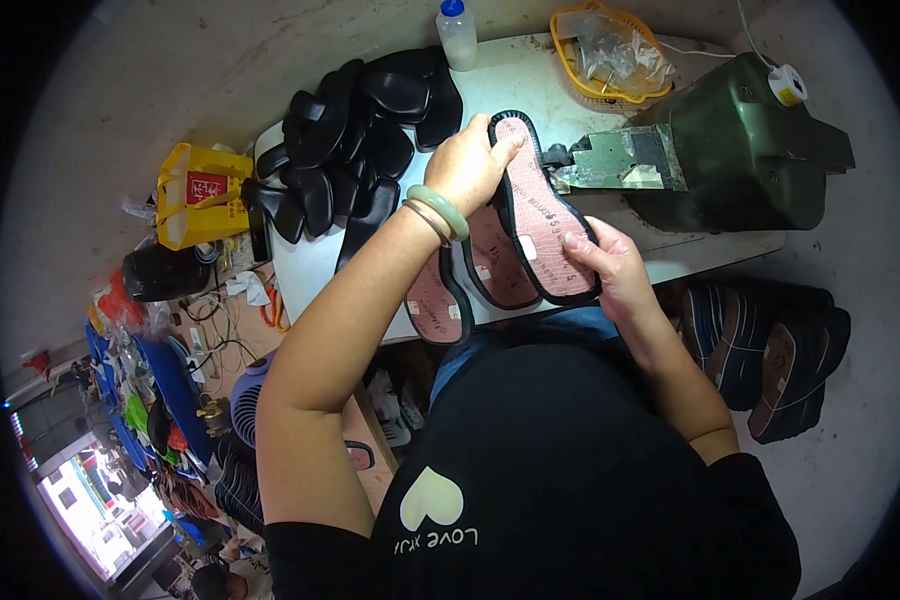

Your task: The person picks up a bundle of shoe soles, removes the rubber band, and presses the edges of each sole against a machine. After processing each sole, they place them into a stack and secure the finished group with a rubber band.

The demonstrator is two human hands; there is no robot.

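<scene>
You hold a pink insole [538,205] edged in black rubber, lying flat over the white bench [530,85] with its toe beside the green machine [740,145]. Your left hand [467,165], jade bangle at the wrist, grips its toe end, while your right hand [610,262] pinches the heel edge; more insoles [470,270] lie beneath.

Single head-worn fisheye view, looking steeply down over the person's chest onto the counter [530,80] just in front. Close range; both hands sit near frame centre. Edges curve, floor visible left and right. No second view.
</scene>
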